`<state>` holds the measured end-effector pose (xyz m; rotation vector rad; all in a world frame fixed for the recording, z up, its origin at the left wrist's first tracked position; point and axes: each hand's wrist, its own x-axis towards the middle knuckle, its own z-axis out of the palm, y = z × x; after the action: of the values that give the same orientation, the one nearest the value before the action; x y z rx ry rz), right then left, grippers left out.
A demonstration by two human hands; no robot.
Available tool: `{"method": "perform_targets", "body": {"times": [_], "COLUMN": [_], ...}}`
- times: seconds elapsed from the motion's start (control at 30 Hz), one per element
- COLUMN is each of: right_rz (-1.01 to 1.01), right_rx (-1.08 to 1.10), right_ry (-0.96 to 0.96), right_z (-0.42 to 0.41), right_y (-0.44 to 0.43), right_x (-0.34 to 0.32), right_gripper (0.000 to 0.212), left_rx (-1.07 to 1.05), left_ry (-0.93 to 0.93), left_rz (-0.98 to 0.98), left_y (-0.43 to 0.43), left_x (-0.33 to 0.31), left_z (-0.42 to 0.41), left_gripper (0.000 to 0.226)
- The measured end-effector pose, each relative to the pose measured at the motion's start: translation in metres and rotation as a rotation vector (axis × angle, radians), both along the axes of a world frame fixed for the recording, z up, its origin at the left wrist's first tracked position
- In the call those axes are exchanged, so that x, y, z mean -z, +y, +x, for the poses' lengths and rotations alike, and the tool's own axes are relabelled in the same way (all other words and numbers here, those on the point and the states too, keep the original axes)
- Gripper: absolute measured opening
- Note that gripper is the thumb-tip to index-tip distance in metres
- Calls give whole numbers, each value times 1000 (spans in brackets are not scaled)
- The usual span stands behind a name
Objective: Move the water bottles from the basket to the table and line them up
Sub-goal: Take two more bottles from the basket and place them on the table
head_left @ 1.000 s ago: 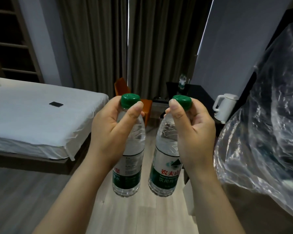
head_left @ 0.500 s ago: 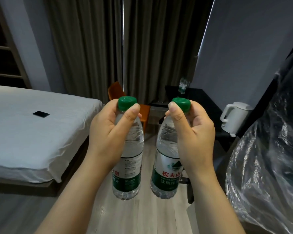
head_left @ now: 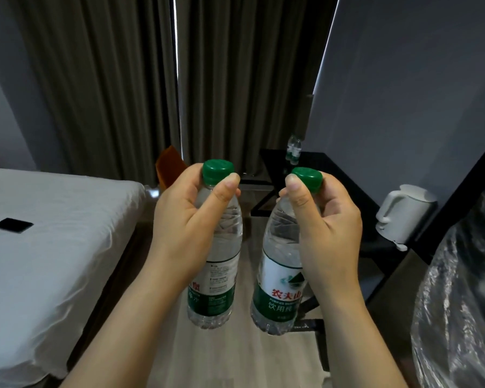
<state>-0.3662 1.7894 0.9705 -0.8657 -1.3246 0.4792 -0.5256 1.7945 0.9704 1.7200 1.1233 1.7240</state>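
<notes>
This looks like a bedroom, most likely a hotel room. A bed (head_left: 53, 247) with smooth white sheets fills the left of the frame, and a small flat dark object (head_left: 12, 225) lies on it. Floor-length grey curtains (head_left: 109, 79) hang closed across the top centre, with a thin strip of daylight between them. At right, a black counter (head_left: 328, 166) runs along a plain grey wall (head_left: 417, 93). A white electric kettle (head_left: 402, 217) stands on it, and two water bottles (head_left: 294, 149) stand at its far end. An orange chair (head_left: 170, 169) sits by the curtains. The floor (head_left: 221, 357) is pale wood plank. Clear plastic sheeting (head_left: 459, 303) bulges at lower right.
</notes>
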Motion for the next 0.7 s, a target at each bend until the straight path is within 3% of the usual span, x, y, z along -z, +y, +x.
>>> {"method": "perform_targets", "body": {"times": [0.7], "right_rz": [-32], "right_rx": [12], "right_ry": [12], "right_z": [-27], "right_y": [328], "right_x": [5], "right_gripper": [16], "left_rx": [-2], "left_ry": [-1], "left_rz": [0], "left_y": [334], "left_x": [7], "left_z": [-24], "left_gripper": [23]}}
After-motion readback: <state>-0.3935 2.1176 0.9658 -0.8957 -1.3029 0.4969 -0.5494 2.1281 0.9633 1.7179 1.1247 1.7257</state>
